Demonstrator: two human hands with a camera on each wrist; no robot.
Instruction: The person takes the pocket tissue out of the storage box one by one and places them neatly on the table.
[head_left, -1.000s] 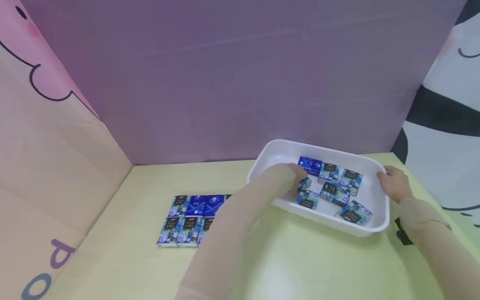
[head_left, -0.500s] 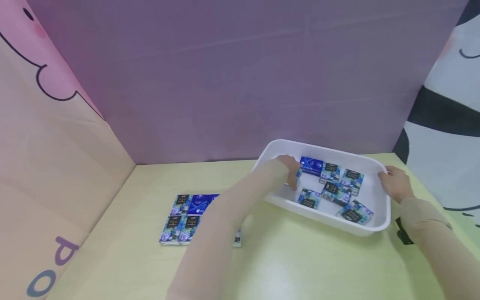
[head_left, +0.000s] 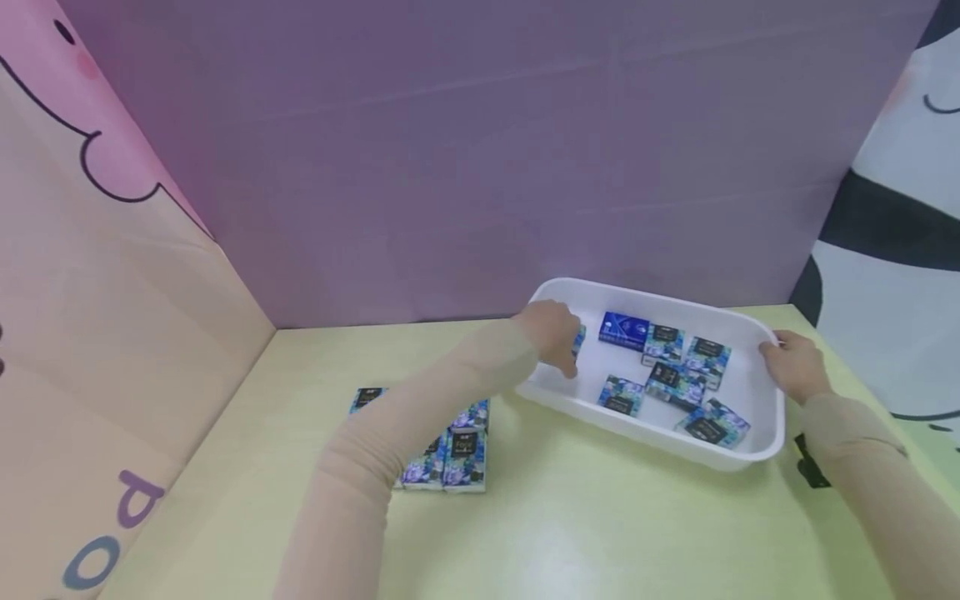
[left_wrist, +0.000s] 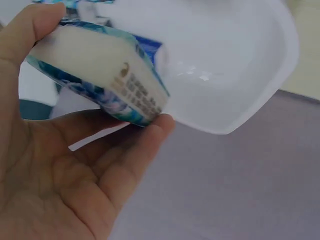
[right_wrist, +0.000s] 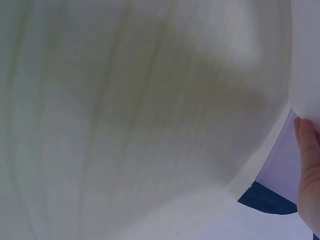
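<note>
My left hand (head_left: 550, 335) is over the left end of a white plastic tray (head_left: 645, 431), gripping a tissue pack (left_wrist: 87, 57) with a blue floral print. In the left wrist view the thumb lies on one side of the pack and the fingers on the other. Inside the tray lie a plain blue tissue pack (head_left: 624, 330) and several floral packs (head_left: 675, 384). At the tray's right end my right hand (head_left: 798, 364) holds the rim. On the table, more tissue packs (head_left: 465, 458) sit in rows, partly hidden by the left sleeve.
The pale yellow table (head_left: 570, 533) meets a purple back wall (head_left: 450, 167). A printed side panel (head_left: 112, 333) borders it on the left, another (head_left: 892, 300) on the right. A small dark object (head_left: 810, 467) lies beside the right sleeve.
My left hand has moved left across the tray with the floral tissue pack, towards the tray's left end. The left forearm now covers other packs in the rows. My right hand stays at the rim.
</note>
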